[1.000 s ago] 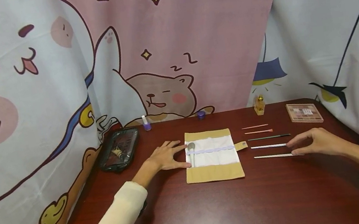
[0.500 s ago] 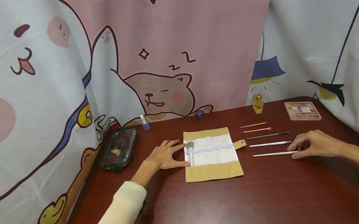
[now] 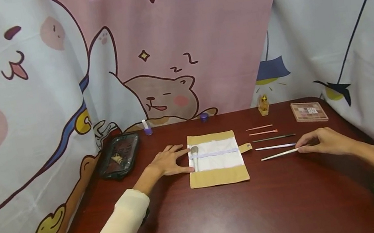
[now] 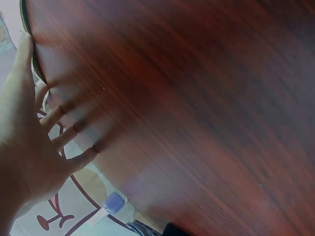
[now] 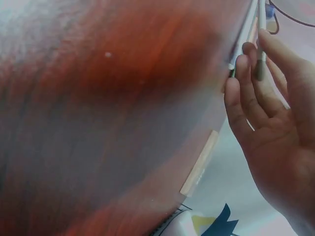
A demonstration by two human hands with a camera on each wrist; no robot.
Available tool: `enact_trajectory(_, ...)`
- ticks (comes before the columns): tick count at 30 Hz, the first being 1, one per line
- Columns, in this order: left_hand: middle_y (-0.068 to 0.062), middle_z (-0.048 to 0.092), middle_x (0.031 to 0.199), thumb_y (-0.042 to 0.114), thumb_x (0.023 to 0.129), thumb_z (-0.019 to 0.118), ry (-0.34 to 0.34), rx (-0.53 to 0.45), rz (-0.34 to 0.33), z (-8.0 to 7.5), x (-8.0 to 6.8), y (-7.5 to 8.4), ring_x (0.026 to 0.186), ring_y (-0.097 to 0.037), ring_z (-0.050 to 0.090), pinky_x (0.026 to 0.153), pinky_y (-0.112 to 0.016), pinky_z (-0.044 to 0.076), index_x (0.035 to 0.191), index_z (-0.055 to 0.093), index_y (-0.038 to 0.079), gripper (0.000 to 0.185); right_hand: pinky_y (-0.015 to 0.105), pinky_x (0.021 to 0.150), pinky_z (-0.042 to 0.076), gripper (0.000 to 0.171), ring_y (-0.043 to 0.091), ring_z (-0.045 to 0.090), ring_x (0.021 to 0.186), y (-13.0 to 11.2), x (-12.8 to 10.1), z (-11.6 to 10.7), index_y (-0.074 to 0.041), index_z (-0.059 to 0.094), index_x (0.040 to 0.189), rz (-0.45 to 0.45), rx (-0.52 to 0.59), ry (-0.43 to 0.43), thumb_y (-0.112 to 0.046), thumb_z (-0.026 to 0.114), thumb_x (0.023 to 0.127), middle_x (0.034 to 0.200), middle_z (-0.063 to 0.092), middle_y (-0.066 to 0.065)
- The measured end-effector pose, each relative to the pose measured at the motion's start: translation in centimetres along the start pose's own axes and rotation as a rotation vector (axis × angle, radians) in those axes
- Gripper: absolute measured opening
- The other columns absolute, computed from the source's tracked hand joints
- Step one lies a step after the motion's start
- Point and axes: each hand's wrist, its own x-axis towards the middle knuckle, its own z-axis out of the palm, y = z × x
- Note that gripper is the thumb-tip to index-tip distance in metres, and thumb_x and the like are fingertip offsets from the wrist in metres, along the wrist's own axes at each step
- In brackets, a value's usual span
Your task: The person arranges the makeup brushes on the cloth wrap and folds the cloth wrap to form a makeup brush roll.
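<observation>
Since a second ago the right hand (image 3: 323,141) has pinched the end of the nearest white brush (image 3: 280,154) and swung it askew, tip toward 10 o'clock, while the left hand (image 3: 168,162) stays flat, fingers straight, on the surface (image 3: 223,215) touching the brush roll's (image 3: 219,176) left edge.

Thin white brush (image 3: 280,154) tilted on table, beside tan roll-up pouch (image 3: 216,159) lying open flat

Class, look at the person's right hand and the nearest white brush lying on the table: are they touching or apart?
Touching. In the head view the right hand has its fingertips on the end of the white brush, whose handle now lies tilted on the table.
</observation>
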Motion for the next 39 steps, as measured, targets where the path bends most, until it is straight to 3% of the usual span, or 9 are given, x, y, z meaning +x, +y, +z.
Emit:
enact_trajectory(7, 0.001, 0.031, 0.169, 0.092, 0.079, 0.052, 0.003, -0.008, 0.007, -0.2, -0.1, 0.0, 0.152, -0.028, 0.029, 0.114, -0.063, 0.036, 0.161, 0.035, 0.043, 0.097, 0.015, 0.071, 0.046, 0.017, 0.0, 0.065, 0.087, -0.9, 0.6, -1.1, -0.021, 0.082, 0.105, 0.075, 0.09, 0.042, -0.027, 0.084, 0.089, 0.098, 0.078, -0.011)
enact_trajectory(14, 0.002, 0.03, 0.169, 0.092, 0.079, 0.051, 0.004, 0.002, 0.005, 0.0, 0.0, -0.1, 0.152, -0.028, 0.029, 0.114, -0.061, 0.036, 0.162, 0.034, 0.044, 0.097, 0.019, 0.07, 0.049, 0.025, 0.006, 0.065, 0.084, -1.2, 1.4, -1.5, -0.012, 0.078, 0.115, 0.109, 0.212, 0.06, -0.019, 0.082, 0.092, 0.102, 0.078, 0.0)
enact_trajectory(19, 0.002, 0.029, 0.169, 0.093, 0.079, 0.051, 0.0, 0.004, 0.003, 0.2, 0.1, 0.0, 0.152, -0.028, 0.029, 0.114, -0.061, 0.037, 0.161, 0.034, 0.044, 0.097, 0.023, 0.071, 0.054, 0.028, 0.008, 0.07, 0.088, -1.7, 2.1, -1.7, -0.011, 0.073, 0.125, 0.073, 0.29, 0.06, -0.015, 0.076, 0.097, 0.11, 0.077, 0.005)
enact_trajectory(24, 0.003, 0.03, 0.169, 0.093, 0.079, 0.051, 0.006, 0.005, 0.0, 0.2, 0.0, 0.0, 0.152, -0.028, 0.03, 0.114, -0.06, 0.037, 0.161, 0.035, 0.045, 0.097, 0.029, 0.075, 0.06, 0.038, 0.012, 0.074, 0.099, -2.4, 3.1, -1.5, -0.002, 0.062, 0.138, -0.012, 0.453, 0.069, -0.002, 0.067, 0.101, 0.114, 0.076, 0.013)
enact_trajectory(31, 0.002, 0.03, 0.169, 0.093, 0.079, 0.052, 0.002, 0.006, 0.001, 0.2, -0.1, 0.1, 0.152, -0.028, 0.03, 0.113, -0.06, 0.038, 0.161, 0.034, 0.044, 0.097, 0.033, 0.076, 0.061, 0.049, 0.012, 0.074, 0.101, -3.5, 5.4, -1.0, 0.004, 0.048, 0.149, -0.128, 0.614, 0.11, 0.01, 0.058, 0.101, 0.116, 0.076, 0.008)
enact_trajectory(36, 0.001, 0.031, 0.169, 0.091, 0.08, 0.054, 0.011, -0.004, 0.003, 0.1, -0.2, 0.1, 0.152, -0.029, 0.03, 0.113, -0.061, 0.038, 0.161, 0.036, 0.043, 0.095, 0.036, 0.074, 0.062, 0.049, 0.015, 0.074, 0.099, -5.1, 7.9, -0.7, 0.003, 0.046, 0.149, -0.148, 0.675, 0.155, 0.01, 0.058, 0.101, 0.121, 0.074, 0.013)
enact_trajectory(39, 0.001, 0.031, 0.169, 0.091, 0.08, 0.053, 0.011, -0.005, 0.002, 0.1, -0.2, 0.2, 0.152, -0.029, 0.03, 0.114, -0.061, 0.037, 0.161, 0.035, 0.043, 0.096, 0.035, 0.073, 0.061, 0.04, 0.013, 0.074, 0.098, -6.3, 9.3, -0.5, 0.002, 0.052, 0.141, -0.118, 0.643, 0.196, 0.004, 0.061, 0.102, 0.124, 0.073, 0.017)
